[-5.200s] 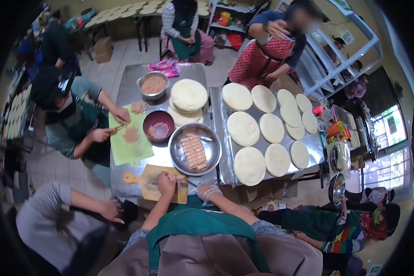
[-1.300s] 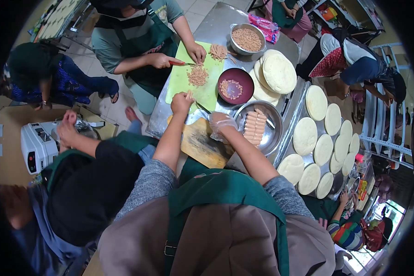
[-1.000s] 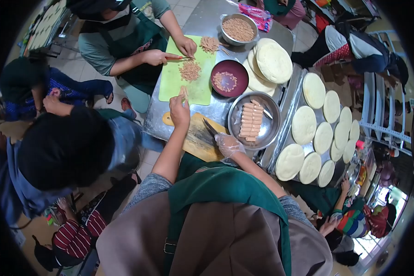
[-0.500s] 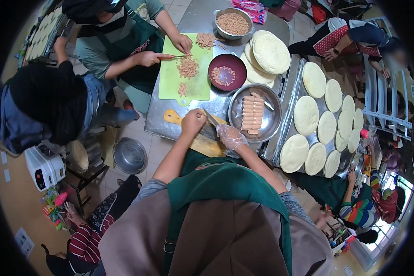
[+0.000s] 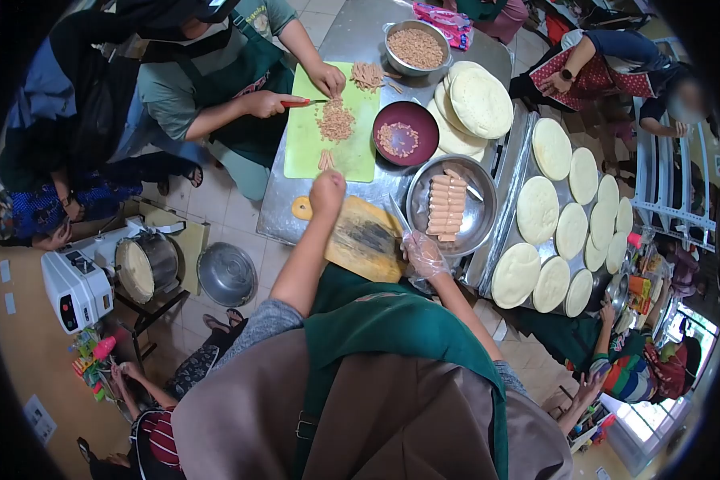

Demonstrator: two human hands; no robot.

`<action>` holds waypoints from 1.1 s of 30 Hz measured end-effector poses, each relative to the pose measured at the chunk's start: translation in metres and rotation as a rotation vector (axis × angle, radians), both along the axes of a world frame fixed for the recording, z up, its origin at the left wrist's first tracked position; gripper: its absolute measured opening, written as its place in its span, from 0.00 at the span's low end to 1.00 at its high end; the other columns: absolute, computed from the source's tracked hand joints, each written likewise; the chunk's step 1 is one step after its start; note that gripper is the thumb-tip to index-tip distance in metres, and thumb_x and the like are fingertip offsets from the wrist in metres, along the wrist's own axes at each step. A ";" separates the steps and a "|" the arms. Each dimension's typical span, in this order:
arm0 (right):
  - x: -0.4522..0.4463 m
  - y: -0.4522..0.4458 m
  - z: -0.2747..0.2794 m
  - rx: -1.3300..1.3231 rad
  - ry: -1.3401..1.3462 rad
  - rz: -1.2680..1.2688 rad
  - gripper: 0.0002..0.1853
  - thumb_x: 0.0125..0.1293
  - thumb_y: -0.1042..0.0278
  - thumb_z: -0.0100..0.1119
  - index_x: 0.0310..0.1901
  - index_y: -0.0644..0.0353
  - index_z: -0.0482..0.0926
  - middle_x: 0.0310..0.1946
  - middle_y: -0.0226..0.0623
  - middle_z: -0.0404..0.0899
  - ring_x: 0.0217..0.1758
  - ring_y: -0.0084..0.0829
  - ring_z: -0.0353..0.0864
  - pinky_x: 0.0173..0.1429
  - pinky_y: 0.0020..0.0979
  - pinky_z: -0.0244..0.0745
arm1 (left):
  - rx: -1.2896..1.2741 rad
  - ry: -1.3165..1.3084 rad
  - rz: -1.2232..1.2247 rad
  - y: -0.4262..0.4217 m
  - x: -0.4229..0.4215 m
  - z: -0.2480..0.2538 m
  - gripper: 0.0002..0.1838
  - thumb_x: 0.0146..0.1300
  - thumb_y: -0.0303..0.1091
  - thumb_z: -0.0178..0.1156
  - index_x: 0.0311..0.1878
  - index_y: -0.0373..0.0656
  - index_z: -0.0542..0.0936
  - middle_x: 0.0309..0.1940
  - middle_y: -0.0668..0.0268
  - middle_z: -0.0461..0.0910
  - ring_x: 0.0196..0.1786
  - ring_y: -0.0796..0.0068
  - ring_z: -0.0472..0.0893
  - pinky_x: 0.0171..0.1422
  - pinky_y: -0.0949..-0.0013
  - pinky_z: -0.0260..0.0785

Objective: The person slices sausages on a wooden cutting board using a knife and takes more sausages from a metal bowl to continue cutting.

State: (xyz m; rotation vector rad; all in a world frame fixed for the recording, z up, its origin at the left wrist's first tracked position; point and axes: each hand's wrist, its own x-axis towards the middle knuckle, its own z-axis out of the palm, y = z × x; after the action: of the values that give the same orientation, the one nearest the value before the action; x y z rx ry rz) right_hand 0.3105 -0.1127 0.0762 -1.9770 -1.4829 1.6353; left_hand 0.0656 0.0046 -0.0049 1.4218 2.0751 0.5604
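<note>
My left hand (image 5: 326, 194) is closed above the handle end of the wooden board (image 5: 366, 240), near the green board's lower edge; what it holds, if anything, is hidden. In my gloved right hand (image 5: 424, 254) is a knife (image 5: 398, 214), its blade pointing up between the wooden board and the steel bowl (image 5: 490, 210). Sausages (image 5: 446, 204) lie in rows in that bowl. A few sausage strips (image 5: 326, 159) and a chopped heap (image 5: 336, 122) rest on the green board (image 5: 304, 148). Beside it stands a dark red bowl (image 5: 430, 132) with chopped pieces.
Across the table a co-worker's hand (image 5: 266, 104) holds a red-handled knife. Behind are a pot of chopped pieces (image 5: 415, 48) and stacked flat rounds (image 5: 480, 100). More rounds (image 5: 538, 210) cover a tray on the right. A mixer (image 5: 78, 288) and a metal basin (image 5: 226, 274) are at left.
My left hand has left the strips on the green board and drawn back towards the wooden board. My right hand with the knife has shifted right, off the wooden board's middle.
</note>
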 end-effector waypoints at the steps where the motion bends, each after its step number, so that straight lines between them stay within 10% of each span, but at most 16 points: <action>1: 0.002 -0.006 -0.002 -0.004 -0.002 -0.006 0.23 0.76 0.50 0.40 0.37 0.61 0.77 0.25 0.40 0.79 0.29 0.36 0.81 0.40 0.39 0.74 | 0.012 0.045 -0.022 0.011 -0.007 0.007 0.09 0.56 0.37 0.62 0.35 0.44 0.84 0.34 0.54 0.83 0.39 0.52 0.83 0.44 0.54 0.75; 5: 0.009 -0.014 0.015 0.004 -0.017 0.014 0.22 0.76 0.50 0.40 0.37 0.61 0.76 0.24 0.39 0.78 0.29 0.36 0.80 0.40 0.40 0.73 | 0.174 0.173 -0.107 0.013 0.001 0.035 0.09 0.58 0.36 0.62 0.39 0.43 0.83 0.40 0.55 0.82 0.42 0.51 0.82 0.46 0.54 0.74; 11: 0.046 -0.041 0.012 -0.002 -0.033 0.035 0.20 0.75 0.52 0.40 0.38 0.61 0.75 0.25 0.40 0.78 0.31 0.37 0.79 0.42 0.41 0.72 | 0.115 -0.035 -0.848 -0.088 0.062 0.032 0.11 0.55 0.32 0.62 0.41 0.42 0.81 0.42 0.57 0.78 0.48 0.54 0.77 0.53 0.56 0.72; 16: 0.070 -0.061 0.024 -0.036 -0.044 0.021 0.17 0.74 0.56 0.41 0.37 0.61 0.74 0.26 0.42 0.79 0.33 0.39 0.80 0.42 0.42 0.72 | 0.227 0.154 -0.857 -0.121 0.107 0.013 0.08 0.56 0.32 0.61 0.38 0.41 0.80 0.41 0.59 0.78 0.51 0.56 0.78 0.51 0.57 0.75; 33: -0.001 -0.060 -0.038 0.043 -0.398 0.486 0.14 0.67 0.70 0.45 0.47 0.70 0.74 0.40 0.63 0.82 0.46 0.59 0.84 0.50 0.52 0.78 | -0.004 -0.230 0.092 -0.150 0.079 0.013 0.05 0.55 0.31 0.69 0.30 0.40 0.85 0.27 0.56 0.85 0.33 0.57 0.85 0.40 0.59 0.76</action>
State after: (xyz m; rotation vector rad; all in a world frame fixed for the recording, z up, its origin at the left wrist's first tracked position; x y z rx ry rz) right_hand 0.3090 -0.1730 0.0378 -2.1228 -2.2717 1.3838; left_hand 0.1441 -0.1456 0.0081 1.2024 1.9630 0.7213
